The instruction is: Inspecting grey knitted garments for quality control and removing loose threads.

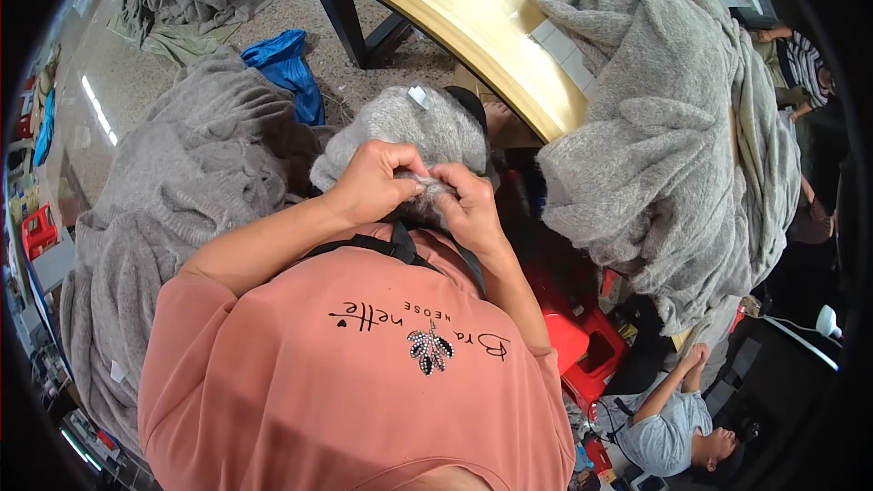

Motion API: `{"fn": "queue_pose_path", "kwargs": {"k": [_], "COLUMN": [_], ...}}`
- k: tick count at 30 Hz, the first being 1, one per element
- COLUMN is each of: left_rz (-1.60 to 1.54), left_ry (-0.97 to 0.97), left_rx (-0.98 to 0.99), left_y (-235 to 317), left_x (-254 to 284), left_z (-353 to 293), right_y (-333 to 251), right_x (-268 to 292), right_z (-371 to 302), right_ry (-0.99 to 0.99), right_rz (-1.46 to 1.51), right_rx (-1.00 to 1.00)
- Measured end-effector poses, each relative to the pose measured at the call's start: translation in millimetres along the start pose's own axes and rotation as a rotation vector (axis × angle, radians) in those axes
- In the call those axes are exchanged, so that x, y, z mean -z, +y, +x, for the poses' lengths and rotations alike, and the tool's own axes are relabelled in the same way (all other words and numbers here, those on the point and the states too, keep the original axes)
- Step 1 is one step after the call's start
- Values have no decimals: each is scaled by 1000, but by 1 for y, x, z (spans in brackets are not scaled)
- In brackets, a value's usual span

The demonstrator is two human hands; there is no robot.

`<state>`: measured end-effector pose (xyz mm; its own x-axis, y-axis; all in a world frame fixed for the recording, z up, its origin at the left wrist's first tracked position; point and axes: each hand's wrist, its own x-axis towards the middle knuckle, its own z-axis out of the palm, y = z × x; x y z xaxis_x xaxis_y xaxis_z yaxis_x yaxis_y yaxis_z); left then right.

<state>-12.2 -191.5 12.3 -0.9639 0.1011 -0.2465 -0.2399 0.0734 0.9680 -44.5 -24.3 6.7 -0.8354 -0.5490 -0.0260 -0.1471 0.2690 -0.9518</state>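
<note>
While we look down over our pink shirt [364, 382], we see both our hands meeting just above it, in the near middle of the scene. Our left hand [373, 182] is closed, its fingers pinching a small fold of the grey fuzzy garment [400, 127]. Our right hand [468, 205] is closed too, thumb and fingers pressed on the same fold, so the two hands touch each other. The pinched part lies between the fingertips of both hands, and the rest of the garment spreads away from the grip to the far side, with a small white tag [418, 96] on its far edge. To the left, a large pile of grey knitwear [173, 209] lies near our left arm. To the right, another heap of grey garments [655, 136] hangs over the edge of the wooden table [455, 0]. Farther to the left, a blue cloth [286, 68] lies on the floor.
</note>
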Motion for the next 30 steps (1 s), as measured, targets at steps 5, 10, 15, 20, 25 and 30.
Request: {"fn": "queue_pose_path", "kwargs": {"k": [5,10,15,20,25,30], "left_rz": [42,46,102,92,285,264], "left_ry": [23,53,106,89,188,343], "left_rx": [29,12,-151,-232,-392,-479], "left_y": [2,10,12,8,14,19], "left_x": [1,-1,0,3,4,-7], "left_z": [-6,-7,-8,-3,5,0], "right_y": [7,9,-3,-10,-4,-12], "right_x": [-4,-9,-5,-4,-17,-16], "right_z": [-2,-7,-7,-2,0,12], "right_ry": [-63,21,50,123,317,392], "right_rz": [-8,-27,33,-94,-302,-351], "right_rx": [-17,36,30,156,304,368]}}
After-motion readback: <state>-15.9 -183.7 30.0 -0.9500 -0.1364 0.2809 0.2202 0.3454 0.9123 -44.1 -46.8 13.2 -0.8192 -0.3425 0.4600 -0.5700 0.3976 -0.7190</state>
